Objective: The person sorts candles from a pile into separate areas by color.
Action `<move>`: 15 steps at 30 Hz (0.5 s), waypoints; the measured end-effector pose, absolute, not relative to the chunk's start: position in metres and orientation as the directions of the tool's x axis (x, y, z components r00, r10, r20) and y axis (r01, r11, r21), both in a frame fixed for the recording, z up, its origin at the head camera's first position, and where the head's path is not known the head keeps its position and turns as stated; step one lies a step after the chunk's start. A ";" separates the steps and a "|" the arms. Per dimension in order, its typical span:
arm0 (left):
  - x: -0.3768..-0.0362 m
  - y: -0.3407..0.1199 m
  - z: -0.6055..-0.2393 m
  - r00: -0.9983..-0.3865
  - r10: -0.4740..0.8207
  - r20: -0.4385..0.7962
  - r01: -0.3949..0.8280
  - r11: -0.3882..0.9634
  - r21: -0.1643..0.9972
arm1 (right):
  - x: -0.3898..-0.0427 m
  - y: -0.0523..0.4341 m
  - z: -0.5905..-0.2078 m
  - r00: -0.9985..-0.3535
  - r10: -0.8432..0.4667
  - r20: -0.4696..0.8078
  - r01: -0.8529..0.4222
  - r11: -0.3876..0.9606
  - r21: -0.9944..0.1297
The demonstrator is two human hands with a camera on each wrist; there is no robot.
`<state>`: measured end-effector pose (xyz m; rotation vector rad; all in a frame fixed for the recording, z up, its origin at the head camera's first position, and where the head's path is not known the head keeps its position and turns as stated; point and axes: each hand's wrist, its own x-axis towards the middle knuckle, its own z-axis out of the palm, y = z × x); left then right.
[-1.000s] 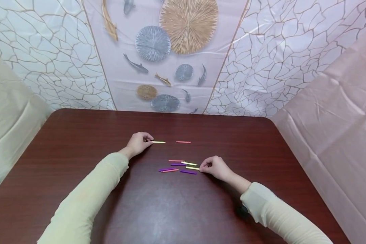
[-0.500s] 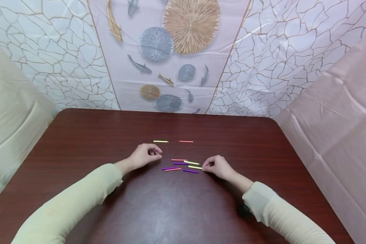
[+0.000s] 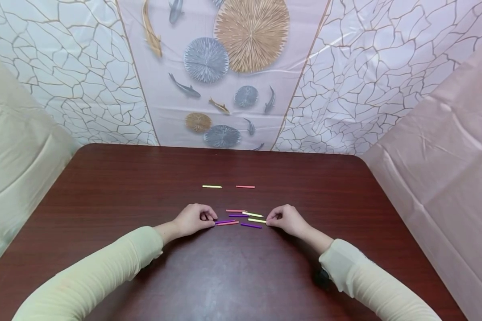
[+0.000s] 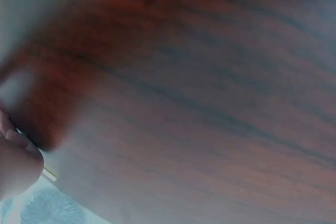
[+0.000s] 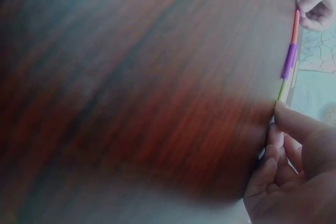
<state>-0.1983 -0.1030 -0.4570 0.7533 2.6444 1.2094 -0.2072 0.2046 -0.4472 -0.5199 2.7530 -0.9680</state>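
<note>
Several short coloured sticks lie in a loose cluster on the dark wooden table (image 3: 233, 276). My left hand (image 3: 212, 220) has curled fingers that pinch the left end of the orange stick (image 3: 227, 223), beside a purple stick (image 3: 225, 221). My right hand (image 3: 269, 220) pinches the right end of a yellow stick (image 3: 257, 220). The right wrist view shows my thumb (image 5: 294, 121) at the tip of that yellow stick (image 5: 282, 92), with the orange stick (image 5: 295, 27) and the left hand (image 5: 315, 11) beyond. Only part of the left hand (image 4: 13, 156) shows in the blurred left wrist view.
A separate yellow stick (image 3: 212, 186) and a pink stick (image 3: 245, 186) lie end to end farther back on the table. Patterned plastic sheeting (image 3: 233, 67) hangs behind and at both sides of the table.
My left hand let go of the far yellow stick, drew back towards me and closed on the left edge of the cluster. The right hand stayed in place.
</note>
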 end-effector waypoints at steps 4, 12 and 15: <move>-0.197 -0.101 -0.458 -0.868 0.487 0.094 0.401 0.578 0.710 | -0.207 0.205 -0.447 -0.924 -0.379 -0.050 -0.265 0.730 -0.630; -0.196 -0.099 -0.460 -0.877 0.470 0.099 0.400 0.600 0.693 | -0.208 0.204 -0.447 -0.925 -0.376 -0.050 -0.263 0.730 -0.631; -0.195 -0.100 -0.460 -0.877 0.469 0.107 0.406 0.601 0.689 | -0.207 0.204 -0.447 -0.925 -0.376 -0.050 -0.262 0.729 -0.632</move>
